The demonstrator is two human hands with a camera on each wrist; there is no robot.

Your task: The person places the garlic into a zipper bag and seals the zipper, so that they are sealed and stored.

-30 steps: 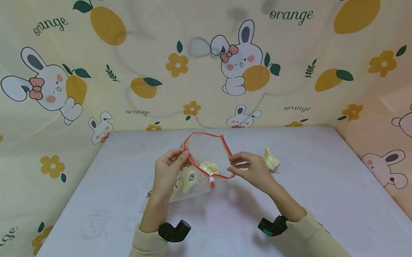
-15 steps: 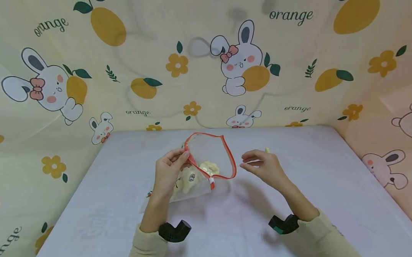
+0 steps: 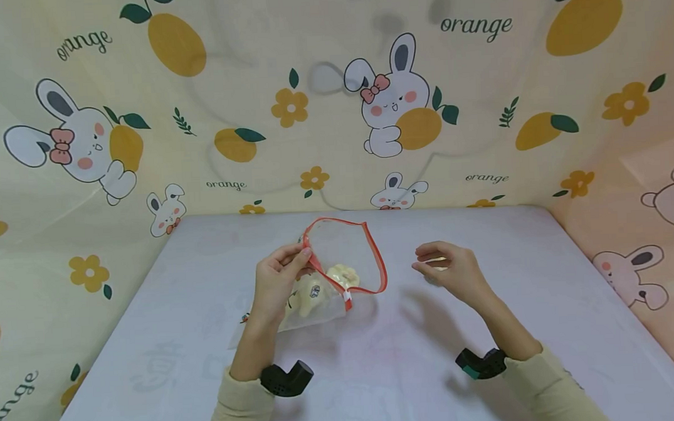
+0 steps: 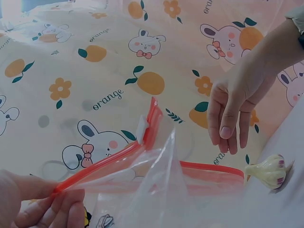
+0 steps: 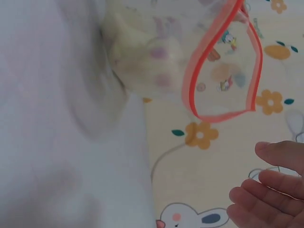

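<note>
My left hand pinches the red-rimmed edge of a clear zip bag between thumb and fingers. The bag's mouth stands wide, and pale garlic bulbs lie inside it. My right hand hovers to the right of the bag with relaxed fingers, holding nothing. In the head view it mostly hides a loose garlic bulb; the left wrist view shows that garlic bulb on the table, apart from the fingertips. The right wrist view shows the bag's red rim away from my right hand.
A pale cloth covers the table. Behind it and at both sides hangs a cream curtain printed with rabbits and oranges. A black wrist camera sits on each forearm.
My right hand has let go of the bag's rim and moved right, over in front of the loose garlic. The rim's right side has shifted slightly outward. My left hand has hardly moved.
</note>
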